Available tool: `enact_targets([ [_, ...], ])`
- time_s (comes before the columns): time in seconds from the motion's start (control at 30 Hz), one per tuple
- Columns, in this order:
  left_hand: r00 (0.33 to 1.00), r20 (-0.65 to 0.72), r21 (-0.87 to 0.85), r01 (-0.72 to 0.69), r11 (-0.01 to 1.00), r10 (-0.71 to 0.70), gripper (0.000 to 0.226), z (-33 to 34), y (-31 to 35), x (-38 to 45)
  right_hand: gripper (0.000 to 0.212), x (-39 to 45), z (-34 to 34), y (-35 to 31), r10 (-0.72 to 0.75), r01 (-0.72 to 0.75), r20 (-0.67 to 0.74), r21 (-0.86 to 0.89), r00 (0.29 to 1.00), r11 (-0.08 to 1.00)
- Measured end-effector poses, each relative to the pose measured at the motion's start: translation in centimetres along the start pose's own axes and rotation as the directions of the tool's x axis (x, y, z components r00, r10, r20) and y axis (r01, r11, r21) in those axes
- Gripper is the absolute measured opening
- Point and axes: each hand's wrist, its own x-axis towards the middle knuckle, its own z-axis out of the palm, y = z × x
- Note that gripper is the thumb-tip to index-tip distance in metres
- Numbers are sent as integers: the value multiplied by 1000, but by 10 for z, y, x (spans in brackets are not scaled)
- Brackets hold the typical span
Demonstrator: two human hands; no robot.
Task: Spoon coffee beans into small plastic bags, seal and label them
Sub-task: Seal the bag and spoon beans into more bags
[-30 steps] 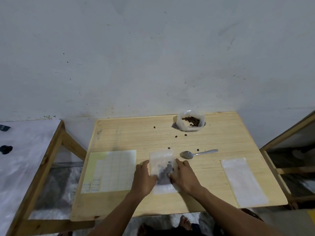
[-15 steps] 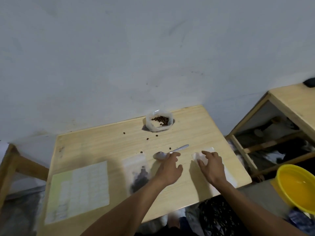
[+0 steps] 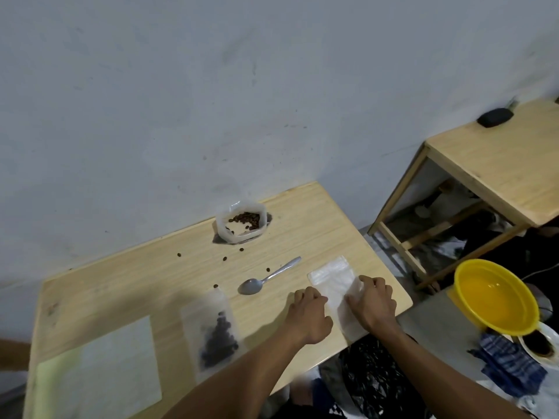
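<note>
So both hands are down on the empty plastic bag (image 3: 334, 281) at the right end of the wooden desk (image 3: 127, 285). The left hand (image 3: 308, 316) sits at the bag's left edge with its fingers curled under, knuckles up, and I can't tell if it's actually pinching the plastic or just pressing on it. The right hand (image 3: 373, 300) is on the bag's right side, fingers bent and seemingly gripping the edge there. Left of the hands lies the filled bag (image 3: 213, 334), flat on the desk with a dark clump of coffee beans inside. The spoon (image 3: 266, 278) lies between the two bags, a bit further back, bowl toward the person. The clear tub of beans (image 3: 242, 222) stands near the wall, with a few loose beans (image 3: 224, 258) scattered in front of it. The label sheet (image 3: 99, 373) is at the near left corner. Off to the right there's a yellow basin (image 3: 496, 296), a checked cloth (image 3: 511, 364) and a second desk (image 3: 499, 158) with something small and black (image 3: 494, 117) on it.
</note>
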Motion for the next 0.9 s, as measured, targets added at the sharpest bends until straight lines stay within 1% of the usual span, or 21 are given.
enact_targets([
  [0.1,1000,1,2,-6,1000,6,56,-1,0,-1,53,-2,-2,-3,-1,3,-37,43,999,999],
  [0.2,1000,3,-54,5,999,-5,55,-2,-1,0,36,0,-5,-6,1,12,-78,168,997,986],
  [0.27,1000,-17,-111,19,994,-21,53,-4,-3,-1,26,4,-11,-9,5,12,-68,255,998,967],
  [0.37,999,-24,-194,36,980,-42,49,-10,-9,-3,16,9,-20,-16,-14,33,-75,255,997,966],
  [0.43,997,-32,-255,54,966,-64,50,-15,-13,-4,17,10,-26,-26,-35,53,-82,226,996,973],
  [0.5,991,-81,-349,75,934,-110,49,-20,-17,-7,18,9,-30,-34,-67,85,-89,218,994,972],
  [0.53,983,-115,-418,80,905,-140,48,-24,-18,-10,17,8,-32,-40,-101,117,-76,251,992,961],
  [0.57,974,-144,-504,82,860,-178,45,-28,-19,-11,15,7,-34,-45,-152,158,-45,317,987,935],
  [0.6,960,-166,-606,83,791,-227,42,-33,-20,-13,12,5,-35,-51,-216,203,-12,402,976,893],
  [0.63,942,-175,-716,78,694,-287,38,-40,-23,-15,8,2,-37,-58,-283,246,10,469,959,849],
  [0.67,923,-163,-816,72,574,-349,33,-48,-24,-17,6,-2,-39,-66,-349,290,18,515,937,806],
  [0.73,886,-120,-943,40,331,-448,22,-66,-28,-25,20,-11,-42,-83,-456,372,15,553,890,745],
  [0.77,874,-103,-977,2,214,-475,19,-76,-32,-30,24,-16,-42,-93,-505,411,13,564,863,716],
  [0.83,877,-67,-996,-83,-14,-477,27,-94,-37,-44,24,-26,-40,-113,-592,475,15,580,806,661],
  [0.87,879,-60,-988,-119,-96,-473,33,-102,-40,-51,25,-31,-38,-122,-623,493,23,589,782,640],
  [0.9,877,-63,-977,-151,-149,-476,37,-110,-43,-59,27,-36,-36,-129,-647,504,36,595,762,627],
])
